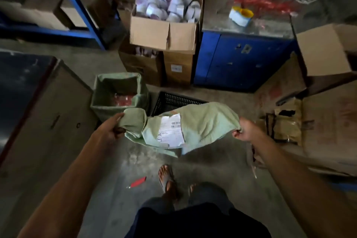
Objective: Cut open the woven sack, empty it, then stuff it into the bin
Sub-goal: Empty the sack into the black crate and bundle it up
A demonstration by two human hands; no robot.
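A pale green woven sack [204, 121] with a white shipping label hangs limp and stretched between my hands, above the floor and just in front of a black plastic crate [173, 100]. My left hand [112, 129] grips its bunched left end. My right hand [245, 129] pinches its right edge. A bin lined with a green sack [108, 106] stands on the floor to the left of the crate, with red material inside. A red cutter [137, 182] lies on the floor near my feet.
An open cardboard box of white rolls [166, 35] sits on other boxes behind the bin. A blue cabinet [241, 60] stands at right, blue shelving [77, 6] at back left. A large carton [48, 112] is at my left; cartons and packets [286, 121] at right.
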